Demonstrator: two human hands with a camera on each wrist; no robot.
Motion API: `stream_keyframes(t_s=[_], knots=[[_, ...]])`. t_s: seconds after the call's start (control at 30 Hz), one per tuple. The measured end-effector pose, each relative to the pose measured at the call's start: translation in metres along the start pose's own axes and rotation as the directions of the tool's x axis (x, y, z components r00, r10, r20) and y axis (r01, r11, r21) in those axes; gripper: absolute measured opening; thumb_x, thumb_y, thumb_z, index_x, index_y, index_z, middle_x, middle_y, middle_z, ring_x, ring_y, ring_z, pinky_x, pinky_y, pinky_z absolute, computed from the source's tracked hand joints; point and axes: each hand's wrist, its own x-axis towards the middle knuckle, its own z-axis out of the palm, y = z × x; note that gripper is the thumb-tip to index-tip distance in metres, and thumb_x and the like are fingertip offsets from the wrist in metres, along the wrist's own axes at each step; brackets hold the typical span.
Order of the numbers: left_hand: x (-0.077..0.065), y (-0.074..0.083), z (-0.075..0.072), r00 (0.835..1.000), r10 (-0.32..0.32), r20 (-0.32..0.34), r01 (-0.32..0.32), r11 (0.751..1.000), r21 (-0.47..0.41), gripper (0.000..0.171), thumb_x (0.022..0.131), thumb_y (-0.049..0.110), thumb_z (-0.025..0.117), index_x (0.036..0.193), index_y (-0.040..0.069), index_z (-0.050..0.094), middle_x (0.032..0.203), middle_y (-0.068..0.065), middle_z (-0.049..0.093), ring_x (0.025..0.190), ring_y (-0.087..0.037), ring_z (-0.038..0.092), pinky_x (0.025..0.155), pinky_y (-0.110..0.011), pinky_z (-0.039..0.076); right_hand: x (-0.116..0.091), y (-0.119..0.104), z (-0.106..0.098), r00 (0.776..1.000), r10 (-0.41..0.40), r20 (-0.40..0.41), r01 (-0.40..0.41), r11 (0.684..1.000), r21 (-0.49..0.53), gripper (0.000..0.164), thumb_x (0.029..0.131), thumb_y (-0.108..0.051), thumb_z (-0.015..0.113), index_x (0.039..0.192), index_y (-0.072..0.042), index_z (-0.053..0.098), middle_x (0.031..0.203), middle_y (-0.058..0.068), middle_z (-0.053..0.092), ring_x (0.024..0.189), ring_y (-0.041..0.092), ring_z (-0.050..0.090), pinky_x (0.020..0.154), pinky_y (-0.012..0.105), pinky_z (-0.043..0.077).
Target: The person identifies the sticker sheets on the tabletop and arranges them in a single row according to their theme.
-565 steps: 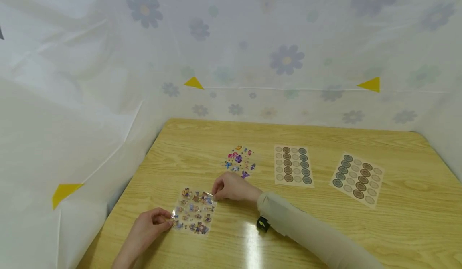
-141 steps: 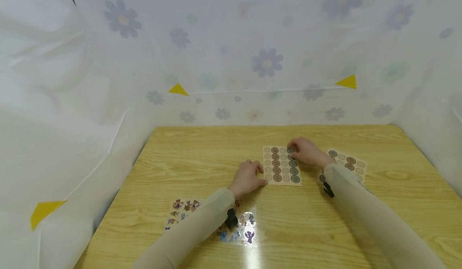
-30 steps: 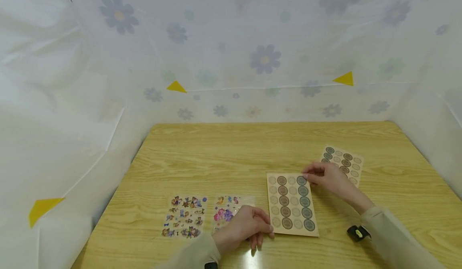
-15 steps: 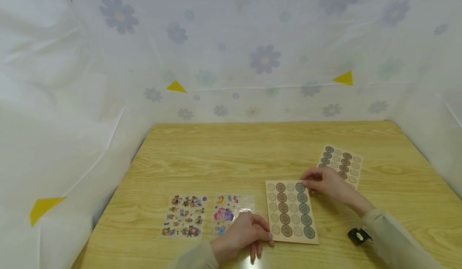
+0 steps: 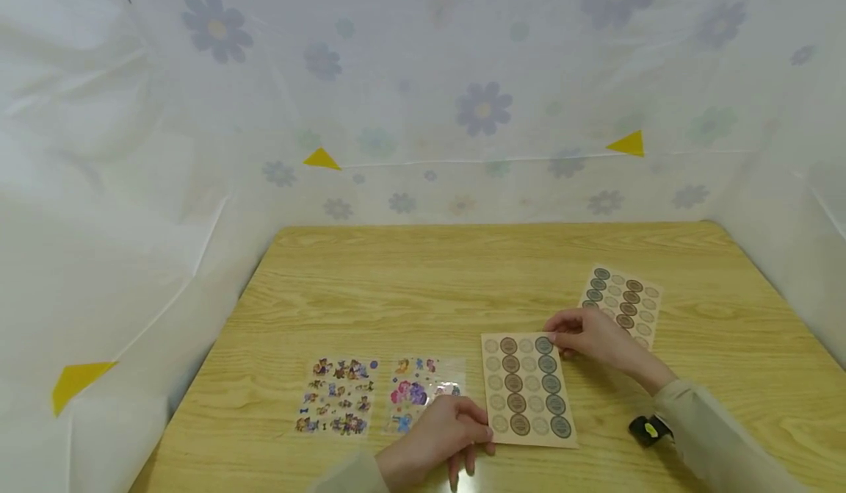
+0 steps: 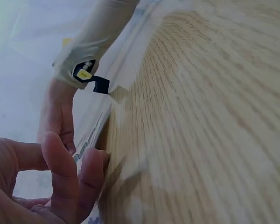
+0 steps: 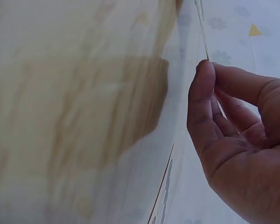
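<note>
A tan sheet of round stickers (image 5: 526,390), in brown, grey-blue and pale columns, is held between both hands at the front of the table. My left hand (image 5: 439,434) pinches its lower left corner between thumb and a finger, the other fingers hanging below. At the upper right corner, my right hand (image 5: 598,342) pinches the sheet between thumb and fingertips. In the right wrist view, the right hand (image 7: 238,121) grips the sheet's thin edge above the tabletop. Just left of it lie a clear pony sticker sheet (image 5: 410,392), partly behind the left hand, and a clear cartoon-dog sticker sheet (image 5: 337,396).
Another tan sheet of round stickers (image 5: 628,298) lies askew at the right, partly covered by the right hand. The wooden table (image 5: 396,280) is bordered by a white flowered curtain (image 5: 423,111) at the back and sides.
The pony sheet has come forward beside the dog sheet, which sits slightly left. Both hands brought the nearer tan sheet toward the front; in the last second it shifted slightly nearer and left.
</note>
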Motion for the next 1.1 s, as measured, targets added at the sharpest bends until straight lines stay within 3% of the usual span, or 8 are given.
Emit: stream_keyframes(t_s=[0.13, 0.23, 0.33, 0.5, 0.57, 0.67, 0.8, 1.1], knots=[[-0.006, 0.006, -0.003, 0.996, 0.084, -0.023, -0.077, 0.972, 0.221, 0.004, 0.091, 0.012, 0.067, 0.092, 0.008, 0.065, 0.072, 0.001, 0.067, 0.040, -0.008, 0.047, 0.033, -0.022, 0.038, 0.001, -0.001, -0.001, 1.000, 0.000, 0.004, 0.000, 1.000, -0.005, 0.016, 0.093, -0.009, 0.067, 0.105, 0.002, 0.069, 0.084, 0.008, 0.068, 0.070, 0.019, 0.065, 0.061, 0.031, 0.056], [-0.010, 0.012, -0.003, 0.984, 0.177, 0.005, -0.159, 0.870, 0.467, 0.003, 0.091, 0.017, 0.067, 0.091, 0.014, 0.068, 0.077, 0.011, 0.063, 0.056, -0.004, 0.053, 0.049, -0.022, 0.046, 0.001, -0.001, -0.001, 1.000, -0.007, 0.008, 0.007, 1.000, -0.005, 0.015, 0.093, -0.007, 0.067, 0.105, 0.002, 0.068, 0.085, 0.008, 0.068, 0.070, 0.020, 0.065, 0.061, 0.032, 0.056], [-0.015, 0.015, 0.001, 0.948, 0.275, 0.161, -0.307, 0.654, 0.691, 0.011, 0.093, 0.021, 0.065, 0.101, 0.016, 0.069, 0.103, 0.009, 0.065, 0.091, -0.005, 0.061, 0.079, -0.024, 0.051, 0.001, 0.000, -0.001, 1.000, -0.018, 0.006, 0.019, 1.000, -0.019, 0.014, 0.093, -0.007, 0.067, 0.104, 0.002, 0.069, 0.083, 0.008, 0.068, 0.069, 0.020, 0.065, 0.061, 0.031, 0.056], [-0.018, 0.008, 0.007, 0.828, 0.311, 0.467, -0.531, 0.162, 0.832, 0.032, 0.097, 0.027, 0.062, 0.125, 0.014, 0.063, 0.144, -0.005, 0.051, 0.131, -0.015, 0.047, 0.104, -0.025, 0.038, 0.002, 0.000, 0.001, 1.000, -0.024, 0.007, 0.024, 0.999, -0.028, 0.012, 0.092, -0.006, 0.067, 0.102, 0.002, 0.069, 0.082, 0.008, 0.068, 0.069, 0.019, 0.065, 0.060, 0.031, 0.056], [-0.019, 0.004, 0.009, 0.812, 0.277, 0.514, -0.550, 0.068, 0.832, 0.036, 0.099, 0.033, 0.058, 0.129, 0.013, 0.061, 0.145, -0.006, 0.050, 0.132, -0.015, 0.046, 0.105, -0.024, 0.036, 0.002, 0.000, 0.002, 1.000, -0.021, 0.009, 0.021, 0.999, -0.026, 0.013, 0.092, -0.006, 0.067, 0.102, 0.002, 0.069, 0.083, 0.008, 0.068, 0.070, 0.019, 0.065, 0.061, 0.030, 0.056], [-0.020, 0.000, 0.009, 0.821, 0.234, 0.522, -0.544, 0.040, 0.838, 0.043, 0.102, 0.042, 0.050, 0.132, 0.013, 0.060, 0.144, -0.007, 0.051, 0.131, -0.015, 0.047, 0.104, -0.022, 0.037, 0.002, -0.001, 0.003, 1.000, -0.015, 0.009, 0.015, 1.000, -0.027, 0.013, 0.092, -0.006, 0.067, 0.103, 0.002, 0.069, 0.084, 0.008, 0.068, 0.070, 0.019, 0.065, 0.061, 0.030, 0.056], [-0.021, -0.002, 0.008, 0.827, 0.214, 0.521, -0.541, 0.045, 0.840, 0.050, 0.102, 0.049, 0.042, 0.133, 0.013, 0.060, 0.144, -0.007, 0.050, 0.132, -0.014, 0.046, 0.104, -0.021, 0.036, 0.001, -0.001, 0.002, 1.000, -0.020, 0.010, 0.020, 0.999, -0.042, 0.014, 0.093, -0.007, 0.067, 0.104, 0.001, 0.069, 0.084, 0.007, 0.068, 0.071, 0.019, 0.065, 0.060, 0.030, 0.056], [-0.024, -0.008, 0.010, 0.781, 0.282, 0.557, -0.557, -0.089, 0.826, 0.046, 0.104, 0.049, 0.038, 0.124, 0.015, 0.062, 0.140, -0.008, 0.055, 0.128, -0.016, 0.050, 0.099, -0.024, 0.043, -0.001, -0.003, 0.003, 0.999, -0.050, 0.015, 0.051, 0.996, -0.072, 0.013, 0.093, -0.006, 0.066, 0.104, 0.001, 0.068, 0.085, 0.007, 0.067, 0.072, 0.019, 0.065, 0.062, 0.030, 0.056]])
